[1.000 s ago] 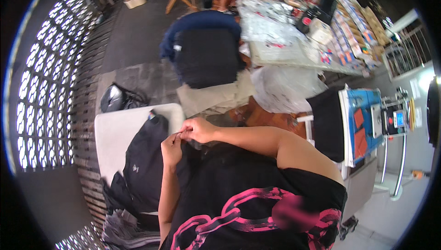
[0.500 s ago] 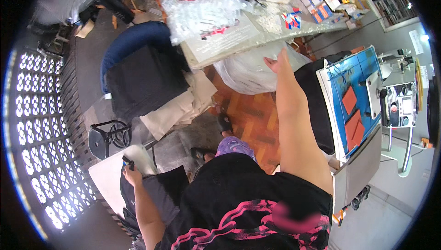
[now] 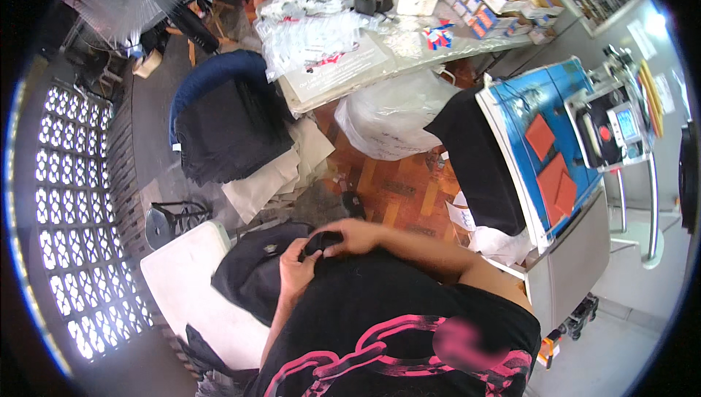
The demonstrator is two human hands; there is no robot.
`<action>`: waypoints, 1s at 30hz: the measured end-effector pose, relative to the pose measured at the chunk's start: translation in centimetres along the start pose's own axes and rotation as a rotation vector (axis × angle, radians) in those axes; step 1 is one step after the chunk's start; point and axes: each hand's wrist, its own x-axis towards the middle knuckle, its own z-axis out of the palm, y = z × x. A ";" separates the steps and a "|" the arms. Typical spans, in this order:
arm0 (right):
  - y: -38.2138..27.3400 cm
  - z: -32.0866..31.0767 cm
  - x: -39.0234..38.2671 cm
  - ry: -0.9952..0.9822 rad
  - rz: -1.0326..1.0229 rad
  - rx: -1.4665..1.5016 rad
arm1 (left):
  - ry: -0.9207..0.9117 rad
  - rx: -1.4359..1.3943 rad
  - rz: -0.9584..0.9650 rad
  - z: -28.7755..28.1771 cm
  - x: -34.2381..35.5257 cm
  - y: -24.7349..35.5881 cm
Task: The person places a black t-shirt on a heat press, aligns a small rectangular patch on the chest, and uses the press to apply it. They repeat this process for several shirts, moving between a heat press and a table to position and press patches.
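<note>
Black cloth [image 3: 252, 266]: partly over the white table [image 3: 186, 266], running up to the hands; soft, matte, loosely rounded, with a small pale mark.
Left hand [image 3: 296, 269]: fingers pinching the cloth's gathered edge.
Right hand [image 3: 352, 238]: curled around the same edge, gripping it.
Progress: the edge is gathered; handling seems under way, the cloth not yet laid flat. What remains cannot be told.
White table: smooth, pale, round-cornered.
Chair [image 3: 191, 94]: blue, curved back, bearing a squarish stack of black fabric [image 3: 230, 134].
Plastic bag [image 3: 394, 116]: translucent, crinkled, bulging.
</note>
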 end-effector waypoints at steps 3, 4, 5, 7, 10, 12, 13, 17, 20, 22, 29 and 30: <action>0.3 3.6 -4.8 0.256 0.045 -0.120 | -0.025 -0.104 0.132 1.6 -2.4 0.2; 0.4 4.4 -7.0 0.367 0.063 -0.086 | -0.035 -0.118 0.170 1.9 -3.6 0.9; 0.6 4.4 -9.1 0.416 -0.004 -0.195 | -0.047 -0.131 0.208 2.2 -4.5 1.3; 1.2 5.0 -12.8 0.501 -0.122 -0.385 | -0.225 -0.177 0.178 3.0 -6.3 1.4; -0.1 7.8 -17.1 0.657 -0.231 -0.452 | -0.436 -0.200 0.166 5.5 -9.0 2.0; -1.9 9.2 -19.4 0.727 -0.222 -0.474 | -0.451 -0.174 0.240 7.5 -10.8 2.9; -2.5 10.1 -20.4 0.893 -0.231 -0.493 | -0.462 -0.153 0.279 8.3 -11.7 3.0; -5.2 13.4 -25.2 1.435 -0.335 -0.517 | -0.497 -0.426 0.164 13.2 -12.9 5.9; -7.1 15.0 -29.9 1.249 -0.356 -0.288 | -0.449 -0.323 0.425 17.5 -13.9 10.5; -4.3 13.6 -31.8 1.406 -0.102 -0.454 | -0.447 -0.270 0.477 20.3 -14.5 12.5; 4.0 12.3 -42.0 1.398 0.410 -0.005 | -0.665 0.026 0.810 30.9 -19.9 15.0; 7.1 11.6 -42.8 1.539 0.227 0.314 | -0.688 0.027 0.879 32.4 -20.8 15.7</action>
